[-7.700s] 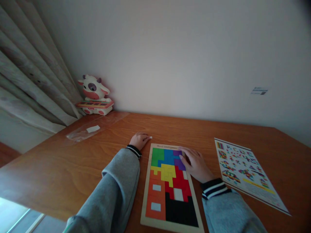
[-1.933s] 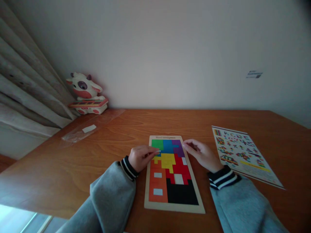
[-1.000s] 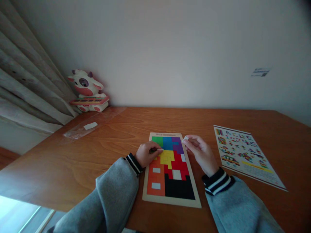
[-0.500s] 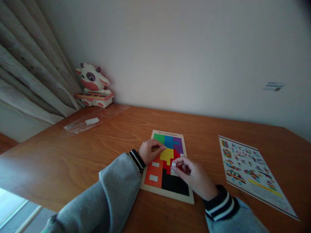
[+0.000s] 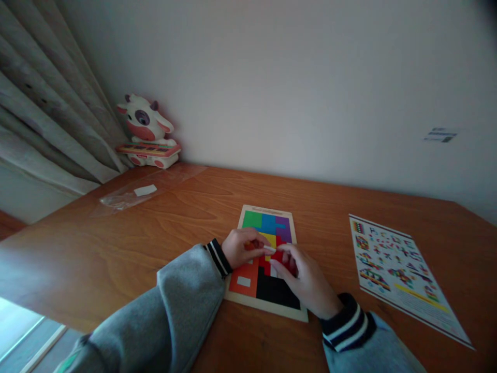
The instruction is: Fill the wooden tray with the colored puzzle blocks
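Observation:
A wooden puzzle board (image 5: 267,209) filled with green, blue, purple, yellow, red, orange and black pieces lies on the brown table in front of me. My left hand (image 5: 243,247) rests over the board's left middle. Its thumb and finger pinch a small white piece (image 5: 271,249). My right hand (image 5: 301,277) hovers over the red and black area with curled fingers, its fingertips touching those of the left hand. What the right fingers hold is hidden. A white square (image 5: 244,281) shows in the orange block.
A printed sheet of coloured patterns (image 5: 396,269) lies to the right of the board. A clear plastic bag (image 5: 128,196) and a cow toy (image 5: 145,132) sit at the far left by the curtain (image 5: 46,114). The table's edge runs along the left front.
My right hand took a small white piece from the board's upper right corner down to its middle. It now meets my left hand. The view has dipped and swung slightly.

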Demonstrator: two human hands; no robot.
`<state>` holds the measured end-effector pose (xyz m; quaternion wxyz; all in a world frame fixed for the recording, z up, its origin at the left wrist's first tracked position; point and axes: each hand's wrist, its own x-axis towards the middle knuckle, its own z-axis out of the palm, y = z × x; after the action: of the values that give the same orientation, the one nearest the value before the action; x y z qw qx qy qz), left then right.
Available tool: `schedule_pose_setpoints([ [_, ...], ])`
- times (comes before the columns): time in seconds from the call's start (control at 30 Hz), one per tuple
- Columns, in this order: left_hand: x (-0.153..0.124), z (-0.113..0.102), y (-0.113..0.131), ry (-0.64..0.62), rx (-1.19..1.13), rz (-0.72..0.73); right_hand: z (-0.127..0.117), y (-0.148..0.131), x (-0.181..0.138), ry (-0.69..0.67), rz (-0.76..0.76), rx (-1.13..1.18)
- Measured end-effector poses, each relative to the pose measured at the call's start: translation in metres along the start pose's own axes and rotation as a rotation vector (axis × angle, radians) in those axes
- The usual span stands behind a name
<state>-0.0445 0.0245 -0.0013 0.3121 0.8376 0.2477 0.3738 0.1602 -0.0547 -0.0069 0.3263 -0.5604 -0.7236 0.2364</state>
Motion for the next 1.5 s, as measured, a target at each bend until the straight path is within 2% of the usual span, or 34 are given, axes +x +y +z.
schedule_pose_setpoints([
  [0.1, -0.003, 0.000, -0.001, -0.038, -0.038, 0.046, -0.006, -0.005, 0.001, 0.025, -0.034, 0.091],
  [0.2, -0.004, 0.000, -0.002, -0.031, -0.043, 0.058, -0.010, -0.008, 0.002, -0.017, -0.072, 0.153],
  [0.4, -0.003, -0.001, 0.001, -0.059, -0.015, 0.104, -0.005, -0.004, 0.001, -0.102, 0.052, 0.328],
  [0.47, -0.003, -0.001, 0.001, -0.084, 0.034, 0.132, -0.005, -0.001, 0.001, -0.080, 0.068, 0.354],
  [0.57, -0.003, -0.002, -0.001, -0.117, 0.130, 0.193, -0.010, 0.003, 0.003, 0.018, 0.059, 0.292],
  [0.67, -0.004, -0.002, -0.004, -0.143, 0.234, 0.244, -0.017, 0.008, 0.005, 0.054, 0.042, 0.182],
  [0.8, -0.005, -0.002, -0.004, -0.140, 0.336, 0.267, -0.020, 0.009, 0.006, -0.029, 0.014, 0.103],
  [0.93, -0.005, -0.001, -0.004, -0.109, 0.396, 0.222, -0.021, 0.005, 0.005, -0.143, -0.068, 0.037],
  [1.1, -0.005, 0.000, -0.006, -0.086, 0.404, 0.183, -0.019, 0.006, 0.005, -0.144, -0.074, -0.006],
  [1.3, -0.006, 0.001, -0.007, -0.069, 0.386, 0.160, -0.015, 0.015, 0.004, -0.127, 0.004, 0.036],
  [1.5, -0.005, 0.001, -0.008, -0.037, 0.392, 0.128, -0.016, 0.016, 0.006, -0.125, 0.000, 0.075],
])
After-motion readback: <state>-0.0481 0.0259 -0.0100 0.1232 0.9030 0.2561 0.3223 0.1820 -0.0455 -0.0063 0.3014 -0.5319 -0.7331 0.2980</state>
